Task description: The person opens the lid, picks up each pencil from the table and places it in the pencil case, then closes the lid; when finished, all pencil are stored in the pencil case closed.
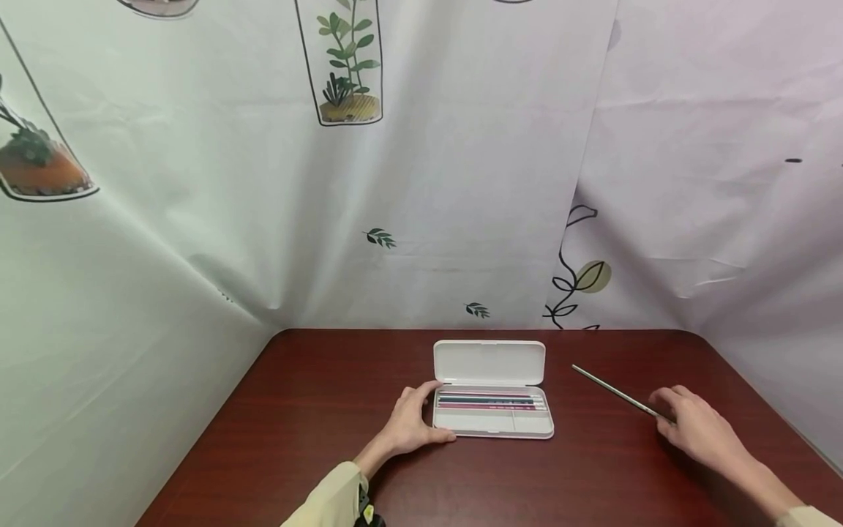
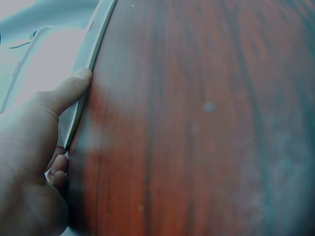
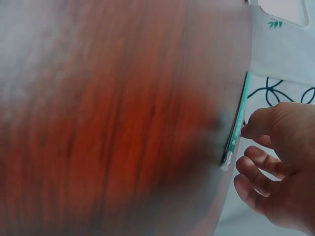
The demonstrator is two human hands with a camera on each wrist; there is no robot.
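Note:
A white pencil case point(image 1: 474, 421) lies with its lid point(image 1: 489, 362) raised at the back. Several pencils point(image 1: 487, 400), pink and dark blue among them, lie in its rear compartment. My left hand point(image 1: 408, 424) holds the case by its left end, thumb along the front edge and fingers at the back corner. In the left wrist view the thumb presses the case's rim point(image 2: 101, 29). To the right, a green pencil point(image 1: 612, 390) lies slantwise on the table. My right hand point(image 1: 701, 432) is at its near end, fingers loosely bent; the right wrist view shows the thumb beside the pencil point(image 3: 238, 120).
The dark red wooden table point(image 1: 316, 380) has rounded far corners. Behind and beside it hangs a pale cloth point(image 1: 461, 183) printed with plants. The case's front compartments are bare. A dark band point(image 1: 364, 505) sits at the left wrist.

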